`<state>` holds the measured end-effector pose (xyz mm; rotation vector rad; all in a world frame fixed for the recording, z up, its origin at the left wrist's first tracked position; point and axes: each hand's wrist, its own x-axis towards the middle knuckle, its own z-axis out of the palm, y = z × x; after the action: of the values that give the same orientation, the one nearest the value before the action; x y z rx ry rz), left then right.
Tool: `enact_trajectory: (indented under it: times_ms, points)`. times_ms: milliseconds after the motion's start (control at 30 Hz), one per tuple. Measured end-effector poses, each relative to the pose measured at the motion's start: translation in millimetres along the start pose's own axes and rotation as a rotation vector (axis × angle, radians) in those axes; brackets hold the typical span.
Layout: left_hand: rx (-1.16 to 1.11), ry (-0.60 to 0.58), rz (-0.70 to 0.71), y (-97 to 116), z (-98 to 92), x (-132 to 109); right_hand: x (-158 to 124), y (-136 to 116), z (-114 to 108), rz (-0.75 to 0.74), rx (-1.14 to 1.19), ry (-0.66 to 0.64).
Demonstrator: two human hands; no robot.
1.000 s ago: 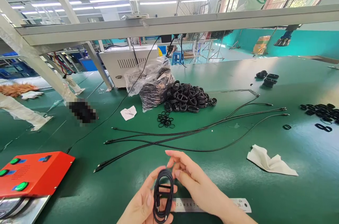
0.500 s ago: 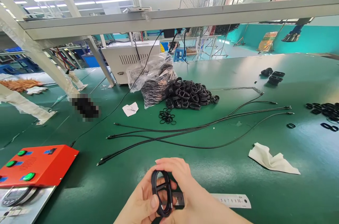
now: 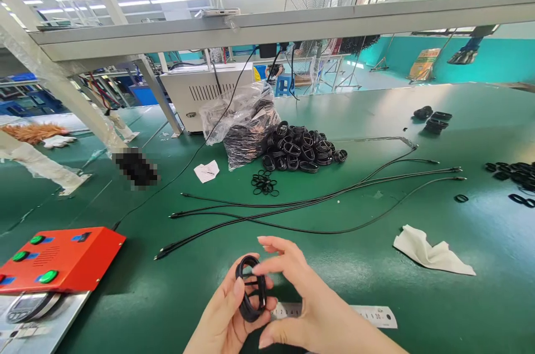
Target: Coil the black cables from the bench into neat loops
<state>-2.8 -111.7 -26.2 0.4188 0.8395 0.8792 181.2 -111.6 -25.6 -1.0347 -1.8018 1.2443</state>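
A coiled black cable [image 3: 249, 287] sits in my left hand [image 3: 221, 315], its loops bound across the middle by a short crossing strand. My fingers curl around its lower side. My right hand [image 3: 305, 301] is spread open just right of the coil, with a fingertip at its upper edge and the thumb below it. A steel ruler [image 3: 376, 316] lies on the green bench under my hands, partly hidden by them.
Several long black cables [image 3: 292, 221] lie straight ahead, with a heap of coiled black cables [image 3: 298, 148] and a plastic bag of them [image 3: 246, 131] behind. A red box [image 3: 58, 259] with green buttons stands left; a white cloth [image 3: 426, 253] lies right.
My right hand has moved off the front of the coil and spread its fingers, leaving the coil more visible in my left hand. More of the ruler shows between my hands.
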Motion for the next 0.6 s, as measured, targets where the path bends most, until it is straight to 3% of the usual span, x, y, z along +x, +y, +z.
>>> enact_trajectory:
  times_ms: [300, 467, 600]
  points:
    - [0.083, 0.077, 0.040, -4.4, -3.1, 4.6, 2.3, -7.3, -3.4, -0.187, -0.352, 0.007]
    - [0.108, 0.046, 0.074, -3.4, -6.5, 5.8, 7.7, -7.4, -2.4, -0.279, -0.301, -0.040]
    - [0.113, 0.050, 0.053, -1.4, -7.8, 5.1, 7.9, -5.7, -7.5, -0.219, -0.202, -0.058]
